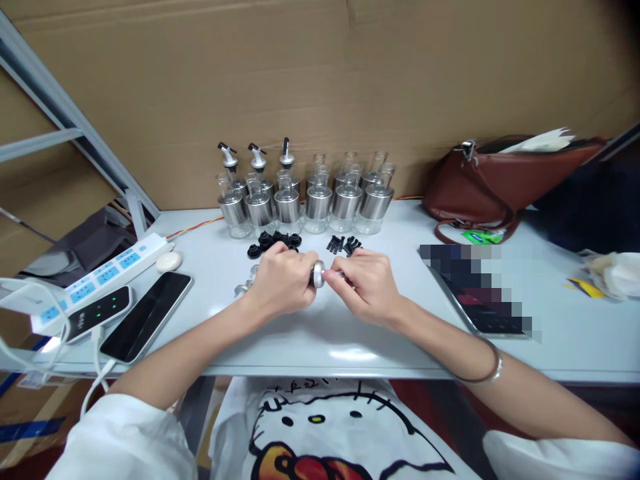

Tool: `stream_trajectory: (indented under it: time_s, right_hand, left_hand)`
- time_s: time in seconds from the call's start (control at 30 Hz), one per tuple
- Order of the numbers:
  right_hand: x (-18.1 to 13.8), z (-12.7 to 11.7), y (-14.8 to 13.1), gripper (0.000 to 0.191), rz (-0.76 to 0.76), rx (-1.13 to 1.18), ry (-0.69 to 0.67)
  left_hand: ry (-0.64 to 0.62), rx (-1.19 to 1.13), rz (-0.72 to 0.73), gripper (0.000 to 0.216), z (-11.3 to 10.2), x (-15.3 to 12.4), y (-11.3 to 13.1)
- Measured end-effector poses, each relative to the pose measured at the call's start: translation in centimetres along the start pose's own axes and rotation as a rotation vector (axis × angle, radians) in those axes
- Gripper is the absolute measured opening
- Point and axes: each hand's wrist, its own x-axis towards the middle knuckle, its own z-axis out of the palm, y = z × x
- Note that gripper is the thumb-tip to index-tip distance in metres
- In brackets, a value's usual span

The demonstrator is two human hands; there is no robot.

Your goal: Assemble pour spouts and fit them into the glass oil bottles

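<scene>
My left hand point(287, 277) is closed around the dark end of a bottle pourer point(319, 274), whose silver collar shows between my hands. From the other side my right hand point(367, 283) grips the same pourer by its spout end, mostly covered by the fingers. Just beyond my left hand lie several black rubber stoppers point(275, 241). Small black flip caps point(344, 245) are spread on the table past my right hand. Silver pourer parts point(243, 289) show partly behind my left wrist.
Glass bottles with steel bands point(318, 202) stand in two rows at the back; three at back left carry pourers point(257, 157). On the left are a power strip point(107, 277), a phone point(147, 317) and cables. A tablet point(475, 293) and brown bag point(515, 177) lie right.
</scene>
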Motion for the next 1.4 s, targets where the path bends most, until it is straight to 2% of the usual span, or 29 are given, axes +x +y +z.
stream_trajectory:
  time_s: [0.1,0.23,0.4,0.53,0.6,0.63,0.7,0.77,0.87,1.0,1.27,1.4]
  right_hand:
    - [0.0,0.4,-0.7,0.043,0.311,0.283,-0.088]
    - [0.2,0.9,-1.0,0.051,0.652,0.771,-0.17]
    - [0.6,1.0,-0.1,0.049,0.914,1.288,-0.41]
    - [0.5,0.9,0.9,0.048,0.962,1.591,-0.645]
    - [0.6,0.6,1.0,0.048,0.951,1.633,-0.691]
    - [0.7,0.4,0.9,0.047,0.958,1.629,-0.669]
    - [1.1,0.0,0.8,0.045,0.996,1.598,-0.564]
    - [1.6,-0.4,0.8,0.044,1.047,1.559,-0.452]
    - [2.0,-0.7,1.3,0.042,1.114,1.51,-0.331]
    - [2.0,-0.5,2.4,0.039,1.164,1.468,-0.234]
    - [1.9,-0.5,2.1,0.036,1.128,1.387,-0.236]
    - [1.8,-0.6,2.0,0.035,1.118,1.38,-0.218]
  left_hand:
    - [0.184,0.119,0.079,0.01,0.4,0.0,-0.5]
    - [0.242,0.205,0.119,0.01,0.9,0.1,-1.2]
    - [0.241,0.271,0.156,0.011,1.1,0.1,-1.9]
    - [0.169,0.161,0.131,0.013,0.7,-0.2,-2.5]
    - [0.106,0.043,0.025,0.01,0.5,-0.4,-2.8]
    - [0.086,-0.017,-0.05,0.009,0.6,-0.4,-3.0]
    - [0.081,-0.126,-0.201,0.017,0.9,-0.3,-3.6]
    - [0.131,-0.205,-0.312,0.032,1.3,-0.1,-4.3]
    - [0.189,-0.224,-0.418,0.035,1.6,0.2,-5.5]
    - [0.063,-0.148,-0.481,0.027,1.4,0.4,-7.0]
    - [-0.164,-0.055,-0.47,0.036,2.8,-0.3,-8.3]
    - [-0.227,-0.029,-0.438,0.034,3.3,-0.4,-8.4]
